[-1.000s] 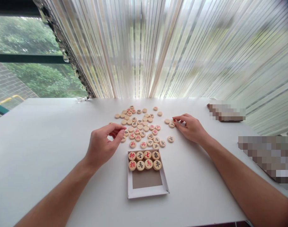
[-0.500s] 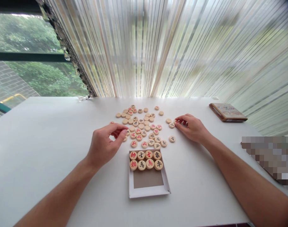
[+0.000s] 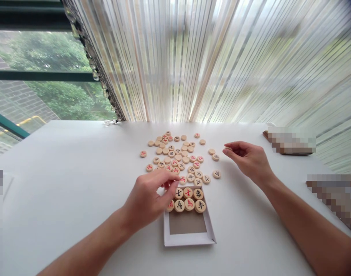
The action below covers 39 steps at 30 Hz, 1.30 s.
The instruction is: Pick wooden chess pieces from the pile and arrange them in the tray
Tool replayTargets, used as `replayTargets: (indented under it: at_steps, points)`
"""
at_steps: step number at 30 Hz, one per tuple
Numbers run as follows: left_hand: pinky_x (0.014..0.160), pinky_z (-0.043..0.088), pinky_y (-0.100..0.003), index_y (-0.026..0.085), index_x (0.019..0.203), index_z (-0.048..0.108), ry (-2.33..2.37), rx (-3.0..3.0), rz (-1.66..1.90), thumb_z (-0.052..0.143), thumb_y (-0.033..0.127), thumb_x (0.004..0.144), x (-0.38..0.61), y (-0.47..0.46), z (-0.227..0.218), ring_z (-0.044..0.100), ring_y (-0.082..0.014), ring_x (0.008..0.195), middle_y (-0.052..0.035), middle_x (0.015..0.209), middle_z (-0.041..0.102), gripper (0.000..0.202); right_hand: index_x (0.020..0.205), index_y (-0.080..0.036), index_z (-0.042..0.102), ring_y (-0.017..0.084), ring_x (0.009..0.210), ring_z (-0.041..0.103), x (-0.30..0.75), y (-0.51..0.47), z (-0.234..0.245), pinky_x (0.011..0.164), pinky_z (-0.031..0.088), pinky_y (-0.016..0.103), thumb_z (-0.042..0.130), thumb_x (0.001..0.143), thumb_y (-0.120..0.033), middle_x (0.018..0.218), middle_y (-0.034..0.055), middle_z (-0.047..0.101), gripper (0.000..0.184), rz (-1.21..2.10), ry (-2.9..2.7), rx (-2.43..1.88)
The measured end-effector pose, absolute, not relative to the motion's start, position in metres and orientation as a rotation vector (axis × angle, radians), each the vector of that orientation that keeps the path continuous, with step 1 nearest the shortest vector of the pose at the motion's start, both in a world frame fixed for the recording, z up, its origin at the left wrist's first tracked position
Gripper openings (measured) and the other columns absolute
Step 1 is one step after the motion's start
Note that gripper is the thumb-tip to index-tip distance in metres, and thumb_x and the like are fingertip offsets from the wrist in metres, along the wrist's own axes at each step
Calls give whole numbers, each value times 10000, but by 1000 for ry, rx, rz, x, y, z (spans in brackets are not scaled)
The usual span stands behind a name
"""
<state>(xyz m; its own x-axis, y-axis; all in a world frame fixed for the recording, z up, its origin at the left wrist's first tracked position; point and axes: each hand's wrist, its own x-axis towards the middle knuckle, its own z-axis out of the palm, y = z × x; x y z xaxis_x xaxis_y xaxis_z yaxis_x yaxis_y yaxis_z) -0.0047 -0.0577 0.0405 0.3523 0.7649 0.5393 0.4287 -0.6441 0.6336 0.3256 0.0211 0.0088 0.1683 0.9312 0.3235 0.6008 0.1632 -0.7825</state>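
My left hand [image 3: 152,193] hovers over the upper left corner of a shallow white box [image 3: 189,240], its thumb and fingers curled into a pinch. What they hold, if anything, is hidden. Two rows of thick wooden Chinese chess pieces [image 3: 189,204] with red and black characters lie in the box, the left ones partly covered by the hand. To the right of the scattered pieces, my right hand [image 3: 247,158] pinches a small Chinese chess piece [image 3: 228,148] at its fingertips. Closest to it on the table is a black-marked piece [image 3: 215,157].
Many loose round pieces [image 3: 178,157] spread beyond the box, some face down, others showing characters. A flat box [image 3: 296,151], partly blurred out, lies at the far right of the white table [image 3: 77,184]. String curtains [image 3: 175,76] hang behind the table's back edge.
My left hand has moved right and nearer, from the left side of the loose pieces to the box. My right hand has drawn right, away from them, with a piece. The view has shifted slightly.
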Motion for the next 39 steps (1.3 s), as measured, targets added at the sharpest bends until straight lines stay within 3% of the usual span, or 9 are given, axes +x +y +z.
replayTargets:
  at_steps: [3, 8, 11, 15, 21, 29, 39]
  points:
    - [660, 556, -256, 185, 969, 747, 937, 2188, 1144, 622, 115, 963, 5, -73, 42, 690, -149, 690, -41, 811, 765, 143, 1039, -209, 811, 245, 757, 764, 300, -1, 20, 684, 636, 373, 844, 820, -520, 875, 88, 815, 382, 599, -1507, -1437]
    - [716, 560, -290, 192, 995, 752, 921, 2114, 1111, 659, 160, 964, 15, -85, 40, 706, -176, 749, -61, 867, 785, 103, 990, -214, 819, 236, 781, 795, 254, -49, 30, 750, 682, 361, 942, 768, -403, 896, 85, 828, 317, 1308, -1290, -1158]
    - [722, 557, -284, 196, 990, 753, 997, 2048, 1150, 744, 218, 935, 14, -84, 38, 720, -178, 778, -52, 890, 797, 60, 958, -220, 833, 210, 790, 787, 242, -65, 31, 724, 675, 293, 960, 752, -337, 873, 71, 824, 269, 1487, -1255, -1053]
    - [641, 536, -282, 191, 975, 758, 1072, 1972, 1164, 795, 288, 907, 12, -80, 38, 679, -164, 687, -38, 813, 775, 124, 955, -232, 846, 189, 821, 778, 242, -66, 29, 709, 653, 233, 960, 755, -300, 906, 70, 829, 240, 1562, -1241, -1035]
    - [602, 532, -279, 195, 971, 777, 1081, 1882, 1120, 775, 305, 912, 14, -82, 38, 664, -165, 658, -47, 784, 781, 125, 936, -218, 855, 186, 749, 752, 236, -68, 30, 666, 645, 257, 951, 762, -303, 860, 76, 809, 216, 1634, -1262, -965]
    - [576, 509, -254, 196, 914, 791, 1014, 1835, 1060, 709, 237, 944, 17, -84, 43, 618, -135, 601, -19, 744, 786, 97, 925, -209, 839, 151, 715, 732, 231, -74, 30, 673, 634, 240, 895, 837, -262, 833, 62, 787, 117, 1693, -1273, -867]
    - [621, 558, -238, 199, 956, 803, 929, 1690, 1034, 713, 228, 958, 17, -87, 48, 717, -145, 676, -33, 824, 834, 95, 901, -210, 840, 146, 709, 742, 231, -74, 34, 671, 642, 226, 909, 821, -235, 811, 45, 783, 108, 1691, -1263, -867]
